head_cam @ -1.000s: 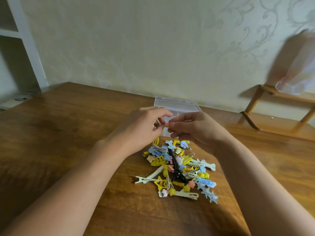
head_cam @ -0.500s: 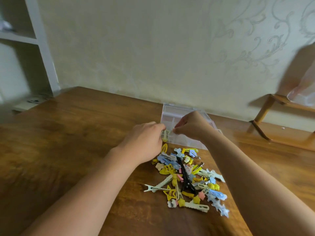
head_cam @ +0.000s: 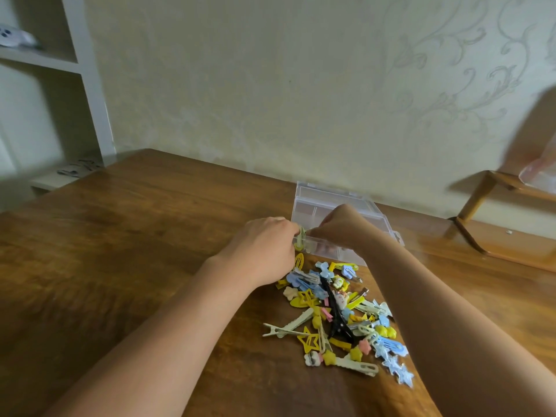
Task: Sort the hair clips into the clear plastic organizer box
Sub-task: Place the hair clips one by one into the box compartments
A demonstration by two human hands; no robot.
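Hair clips (head_cam: 334, 314) lie in a loose heap on the wooden table (head_cam: 120, 251), just in front of the clear plastic organizer box (head_cam: 319, 203), which sits open near the wall. From the left: the left hand (head_cam: 264, 251) is curled over, fingertips at the box's near left corner, pinching a pale yellow-green clip (head_cam: 301, 238). That clip stands roughly upright — long axis near vertical, rounded end down against the box's front edge. Which end is the jaw I cannot tell. The right hand (head_cam: 340, 225) meets it from the other side, fingers bunched and seemingly pinching the same clip, though the contact is partly hidden.

The risk, as I see it: the clip sits right on the rim, so a slip of either pinch could drop it outside the box, back into the heap, or into the wrong compartment. The right forearm (head_cam: 400, 296) hangs just beside the pile — a careless sweep could scatter clips towards the table edge.
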